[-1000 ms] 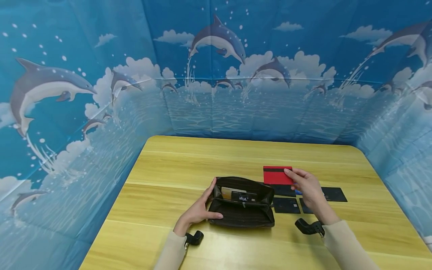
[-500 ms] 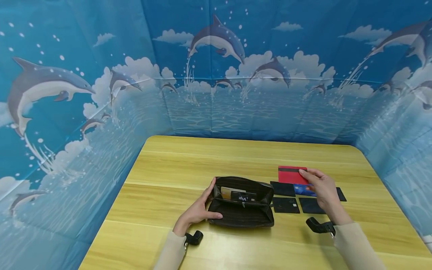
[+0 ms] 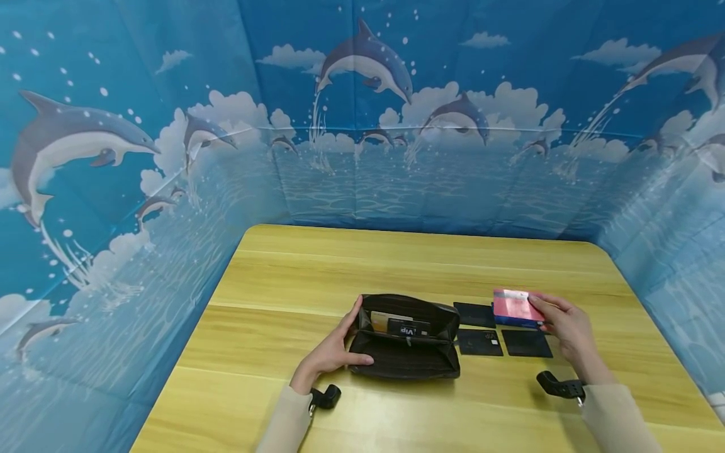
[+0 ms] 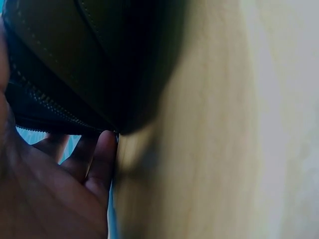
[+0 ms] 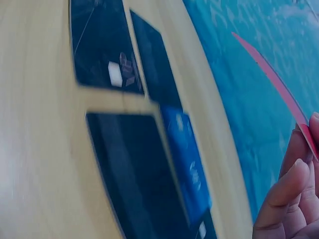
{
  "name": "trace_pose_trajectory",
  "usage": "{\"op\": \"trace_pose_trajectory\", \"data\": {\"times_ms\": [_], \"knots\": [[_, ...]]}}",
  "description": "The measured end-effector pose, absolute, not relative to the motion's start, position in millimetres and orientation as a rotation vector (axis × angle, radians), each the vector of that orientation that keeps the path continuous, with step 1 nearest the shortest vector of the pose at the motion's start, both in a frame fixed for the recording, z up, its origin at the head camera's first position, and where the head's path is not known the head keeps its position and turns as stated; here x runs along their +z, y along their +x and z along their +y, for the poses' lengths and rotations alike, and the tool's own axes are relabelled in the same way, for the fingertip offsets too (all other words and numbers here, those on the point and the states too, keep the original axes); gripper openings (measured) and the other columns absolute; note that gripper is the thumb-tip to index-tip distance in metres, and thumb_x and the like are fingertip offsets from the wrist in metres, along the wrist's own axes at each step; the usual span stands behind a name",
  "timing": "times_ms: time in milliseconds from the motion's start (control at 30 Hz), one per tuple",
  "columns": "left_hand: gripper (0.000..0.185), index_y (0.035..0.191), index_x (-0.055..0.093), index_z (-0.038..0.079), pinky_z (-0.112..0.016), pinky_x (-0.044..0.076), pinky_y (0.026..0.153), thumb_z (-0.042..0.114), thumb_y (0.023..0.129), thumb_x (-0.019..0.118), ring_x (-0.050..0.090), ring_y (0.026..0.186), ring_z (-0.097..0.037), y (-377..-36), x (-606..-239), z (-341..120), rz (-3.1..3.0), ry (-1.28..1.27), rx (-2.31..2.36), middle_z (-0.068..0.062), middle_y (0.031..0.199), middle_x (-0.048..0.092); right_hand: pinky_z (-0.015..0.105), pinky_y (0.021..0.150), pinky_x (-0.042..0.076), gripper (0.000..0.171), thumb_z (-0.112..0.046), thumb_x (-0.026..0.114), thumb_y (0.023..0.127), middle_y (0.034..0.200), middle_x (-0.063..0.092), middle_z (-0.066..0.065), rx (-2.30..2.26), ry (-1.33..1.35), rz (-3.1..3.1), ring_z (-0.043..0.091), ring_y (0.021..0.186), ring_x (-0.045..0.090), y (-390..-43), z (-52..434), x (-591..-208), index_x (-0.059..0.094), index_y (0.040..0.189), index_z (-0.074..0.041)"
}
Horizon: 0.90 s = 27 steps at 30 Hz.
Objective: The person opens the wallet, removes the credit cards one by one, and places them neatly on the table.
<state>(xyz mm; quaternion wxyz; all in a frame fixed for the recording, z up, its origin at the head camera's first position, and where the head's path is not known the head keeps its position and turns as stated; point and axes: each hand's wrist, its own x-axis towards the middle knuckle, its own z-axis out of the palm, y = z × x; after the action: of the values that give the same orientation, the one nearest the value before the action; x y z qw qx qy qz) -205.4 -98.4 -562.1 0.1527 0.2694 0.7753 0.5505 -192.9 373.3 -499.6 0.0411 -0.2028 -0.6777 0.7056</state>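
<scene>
A dark zip wallet lies spread wide on the wooden table. My left hand holds its left end, thumb on the near flap and fingers along the outer side. A gold card and a black Vip card stand in its pocket. To the right, my right hand pinches a red card by its right edge. In the head view that card overlaps a blue card; the right wrist view shows the red card raised off the table.
Black cards lie flat right of the wallet: one at the back, a VIP card in front, and another black card beside it. A dark card peeks out past the blue one. A dolphin-print curtain surrounds the table.
My right hand has carried the red card to the right and slightly nearer, from behind the black cards to over the blue card. Its face now catches glare. The left hand and wallet stay put.
</scene>
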Motion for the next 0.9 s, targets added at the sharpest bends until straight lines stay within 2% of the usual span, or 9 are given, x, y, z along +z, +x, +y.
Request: {"op": "trace_pose_trajectory", "data": {"times_ms": [267, 533, 900], "knots": [[0.113, 0.151, -0.006, 0.042, -0.056, 0.019, 0.107, 0.034, 0.077, 0.08, 0.004, 0.141, -0.027, -204, -561, -99, 2.225, 0.768, 1.571, 0.003, 0.157, -0.003, 0.021, 0.051, 0.049, 0.005, -0.023, 0.076, 0.083, 0.08, 0.066, -0.013, 2.229, -0.682, -2.006, 0.006, 0.061, 0.056, -179, 399, -509, 0.077, 0.085, -0.028], [0.113, 0.151, -0.005, 0.042, -0.055, 0.018, 0.107, 0.033, 0.076, 0.081, 0.005, 0.141, -0.026, -205, -561, -98, 2.244, 0.764, 1.565, 0.003, 0.157, -0.002, 0.023, 0.049, 0.049, 0.009, -0.027, 0.076, 0.082, 0.078, 0.062, -0.017, 2.222, -0.822, -2.021, 0.008, 0.055, 0.055, -162, 430, -519, 0.076, 0.078, -0.036], [0.113, 0.151, -0.004, 0.041, -0.057, 0.018, 0.106, 0.034, 0.077, 0.08, 0.005, 0.141, -0.027, -205, -561, -98, 2.246, 0.764, 1.569, 0.002, 0.157, -0.001, 0.024, 0.049, 0.048, 0.013, -0.041, 0.081, 0.072, 0.07, 0.057, -0.023, 2.031, -1.114, -2.14, 0.007, 0.055, 0.053, -149, 455, -529, 0.071, 0.064, -0.041]]}}
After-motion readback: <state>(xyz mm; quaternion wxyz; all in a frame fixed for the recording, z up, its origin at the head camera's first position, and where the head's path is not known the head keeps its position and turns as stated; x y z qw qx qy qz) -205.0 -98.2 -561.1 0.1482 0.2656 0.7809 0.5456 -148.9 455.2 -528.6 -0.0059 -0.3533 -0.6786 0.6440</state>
